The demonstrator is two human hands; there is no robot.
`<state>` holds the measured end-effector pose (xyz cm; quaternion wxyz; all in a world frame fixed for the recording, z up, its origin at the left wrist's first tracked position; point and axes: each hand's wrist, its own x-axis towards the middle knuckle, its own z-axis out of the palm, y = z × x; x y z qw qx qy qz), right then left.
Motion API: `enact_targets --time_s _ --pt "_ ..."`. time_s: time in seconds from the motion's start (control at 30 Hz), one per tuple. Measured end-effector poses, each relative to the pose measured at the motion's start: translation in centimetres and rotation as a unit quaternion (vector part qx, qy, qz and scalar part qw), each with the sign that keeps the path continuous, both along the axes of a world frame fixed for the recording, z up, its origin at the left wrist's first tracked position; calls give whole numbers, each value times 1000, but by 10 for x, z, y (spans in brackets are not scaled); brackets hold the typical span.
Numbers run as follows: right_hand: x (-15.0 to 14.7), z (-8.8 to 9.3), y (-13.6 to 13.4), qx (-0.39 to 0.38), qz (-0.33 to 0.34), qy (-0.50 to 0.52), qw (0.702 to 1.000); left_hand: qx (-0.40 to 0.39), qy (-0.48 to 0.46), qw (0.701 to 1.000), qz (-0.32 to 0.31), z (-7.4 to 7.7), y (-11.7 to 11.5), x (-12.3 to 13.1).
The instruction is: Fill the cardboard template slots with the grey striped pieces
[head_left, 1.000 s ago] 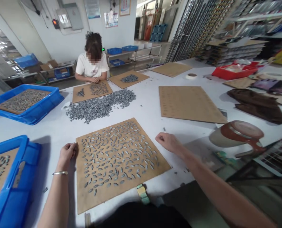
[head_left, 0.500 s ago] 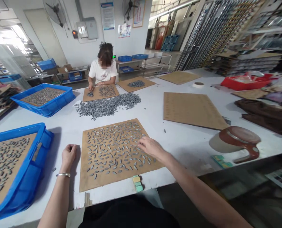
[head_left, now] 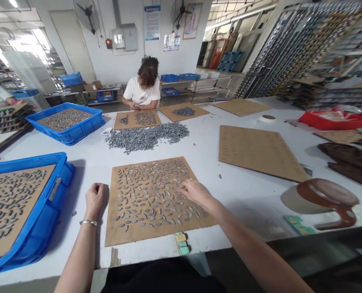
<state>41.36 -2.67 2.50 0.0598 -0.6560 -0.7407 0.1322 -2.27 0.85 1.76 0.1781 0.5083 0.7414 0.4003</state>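
In the head view a brown board point(head_left: 109, 240) lies in front of me, covered with many small grey leaf-shaped pieces point(head_left: 150, 199) set apart from each other. Over its right part, my right hand point(head_left: 197, 193) reaches in with thumb and fingers pinched together close above the pieces. Whatever is between those fingertips is too small to make out. My left hand point(head_left: 94, 198), a metal bangle on its wrist, rests on the white table just left of the board. Its fingers are curled closed, and their inside is hidden.
A blue tray point(head_left: 58, 162) with another filled board stands at left, a second blue tray point(head_left: 99, 118) behind it. Beyond my board lies a heap of grey pieces point(head_left: 150, 136); a co-worker point(head_left: 144, 91) sits opposite. To the right are a bare board point(head_left: 257, 150) and a brown-and-grey mug point(head_left: 303, 197).
The whole view has shifted, so the scene sits farther right. My right hand stays over the board's right part, still pinched. Across the table, the co-worker's hands have come together.
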Motion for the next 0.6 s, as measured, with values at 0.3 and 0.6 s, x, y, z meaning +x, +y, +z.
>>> enact_targets --time_s 0.3,0.6 --pt "17 10 2 1 -54 -13 998 -16 13 1000 -3 -6 3 -5" --pt "-2 12 11 -37 -55 -42 997 -16 8 1000 -6 -3 1 -3"
